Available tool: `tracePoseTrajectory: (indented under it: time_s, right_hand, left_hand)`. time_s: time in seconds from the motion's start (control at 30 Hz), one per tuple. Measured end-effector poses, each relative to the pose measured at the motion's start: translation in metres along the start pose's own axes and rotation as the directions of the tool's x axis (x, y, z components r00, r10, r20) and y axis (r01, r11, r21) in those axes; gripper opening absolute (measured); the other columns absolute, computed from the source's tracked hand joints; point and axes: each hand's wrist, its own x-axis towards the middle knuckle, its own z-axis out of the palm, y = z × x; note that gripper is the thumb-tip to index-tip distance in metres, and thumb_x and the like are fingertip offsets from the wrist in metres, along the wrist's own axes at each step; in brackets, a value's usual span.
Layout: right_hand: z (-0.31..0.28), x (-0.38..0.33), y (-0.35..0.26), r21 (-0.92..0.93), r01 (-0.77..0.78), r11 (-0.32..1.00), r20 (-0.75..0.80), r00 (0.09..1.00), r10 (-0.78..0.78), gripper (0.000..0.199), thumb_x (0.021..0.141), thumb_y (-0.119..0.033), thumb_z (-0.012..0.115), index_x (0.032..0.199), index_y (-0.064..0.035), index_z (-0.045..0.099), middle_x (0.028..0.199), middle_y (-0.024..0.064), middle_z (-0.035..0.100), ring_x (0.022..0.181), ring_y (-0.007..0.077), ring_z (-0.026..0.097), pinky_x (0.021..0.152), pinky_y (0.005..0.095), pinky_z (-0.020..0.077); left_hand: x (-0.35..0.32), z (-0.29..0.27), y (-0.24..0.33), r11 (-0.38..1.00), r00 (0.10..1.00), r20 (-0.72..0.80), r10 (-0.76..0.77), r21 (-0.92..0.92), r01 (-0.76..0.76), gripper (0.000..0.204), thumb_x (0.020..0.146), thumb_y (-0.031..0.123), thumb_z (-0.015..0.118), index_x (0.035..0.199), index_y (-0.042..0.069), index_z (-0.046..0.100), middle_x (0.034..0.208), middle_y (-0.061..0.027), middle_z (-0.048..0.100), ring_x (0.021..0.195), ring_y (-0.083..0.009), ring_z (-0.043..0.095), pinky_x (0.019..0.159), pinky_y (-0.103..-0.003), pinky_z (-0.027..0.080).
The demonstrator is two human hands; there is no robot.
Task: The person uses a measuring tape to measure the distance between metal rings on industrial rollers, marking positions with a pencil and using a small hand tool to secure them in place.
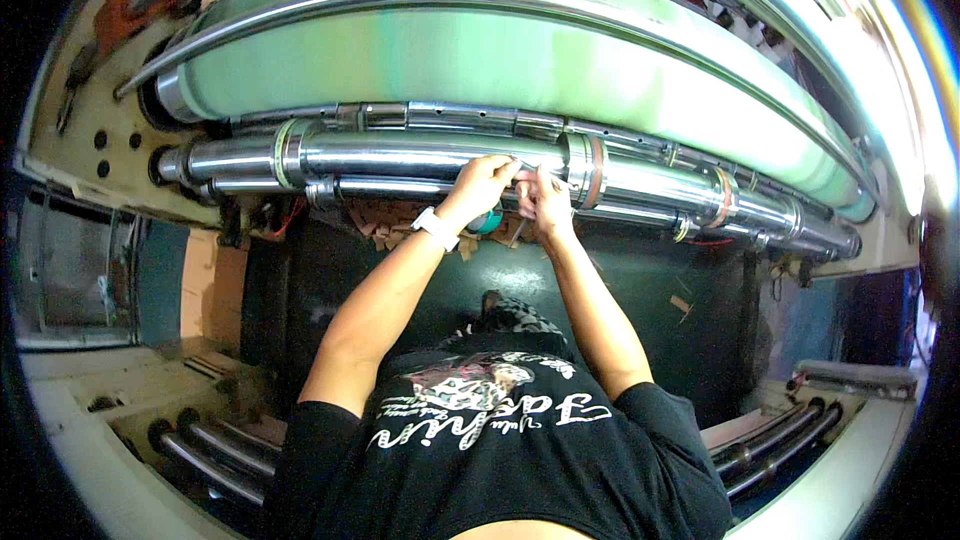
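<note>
- Polished steel shaft (400,153): runs crosswise in front of the person, its right part fitted with a metal collar (577,167).
- Left hand (484,181): at the shaft's near side, left of that collar, thumb and forefinger drawn close together; whether anything is pinched between them, I cannot tell.
- Right hand (546,202): beside the left, just below the collar in view, fingers curled, nearly closed; its contents are too small to make out.
- White wristwatch (434,230): on the left wrist, nearer the person than the shaft.
- Pale green roller (400,65): beyond the shaft.
- Cardboard scraps (380,228): below the shaft.
</note>
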Motion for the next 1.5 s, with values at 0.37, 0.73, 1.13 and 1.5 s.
tracePoseTrajectory:
  time_s: [0.37,0.73,1.13,1.5]
  right_hand:
    - [-0.038,-0.018,-0.012,0.084,-0.09,0.992,0.062,0.994,0.085,0.039,0.092,-0.037,0.039,0.089,-0.0032,0.059,0.057,-0.001,0.048,0.041,0.0051,0.03,0.038,0.0197,0.0235]
    - [-0.005,-0.013,0.009,0.613,0.078,0.786,0.011,0.994,-0.107,0.04,0.092,-0.037,0.038,0.114,-0.0049,0.048,0.081,0.0015,0.057,0.06,0.0082,0.042,0.048,0.0222,0.0325]
    - [0.09,-0.026,0.144,-0.852,0.308,0.423,0.368,0.928,0.066,0.02,0.087,-0.016,0.046,0.1,-0.0021,0.053,0.09,0.0248,0.057,0.089,0.0413,0.054,0.072,0.0398,0.0431]
    - [0.282,0.058,0.285,-0.344,-0.024,0.939,0.046,0.998,0.042,0.022,0.089,-0.015,0.045,0.082,0.0018,0.056,0.065,0.0092,0.058,0.057,0.0184,0.054,0.055,0.032,0.0432]
  left_hand:
    - [0.029,0.041,0.0,0.92,0.985,-0.086,-0.148,-0.378,0.106,0.023,0.089,0.017,0.05,0.075,0.001,0.058,0.06,0.0,0.048,0.055,-0.008,0.043,0.054,-0.022,0.037]
    - [-0.008,0.013,0.017,0.884,0.926,0.219,-0.308,-0.293,0.363,0.02,0.089,0.025,0.051,0.084,0.006,0.054,0.061,0.0016,0.05,0.054,-0.0069,0.046,0.05,-0.021,0.039]
    - [-0.166,-0.183,-0.172,0.578,0.549,0.19,-0.814,0.374,0.726,0.039,0.083,0.039,0.055,0.081,0.0,0.059,0.065,-0.0069,0.06,0.065,-0.0172,0.055,0.066,-0.032,0.041]
    - [-0.25,-0.364,-0.245,0.588,0.574,0.136,-0.807,0.26,0.766,0.034,0.084,0.033,0.054,0.079,0.0,0.058,0.062,-0.0062,0.057,0.059,-0.0149,0.054,0.058,-0.029,0.042]
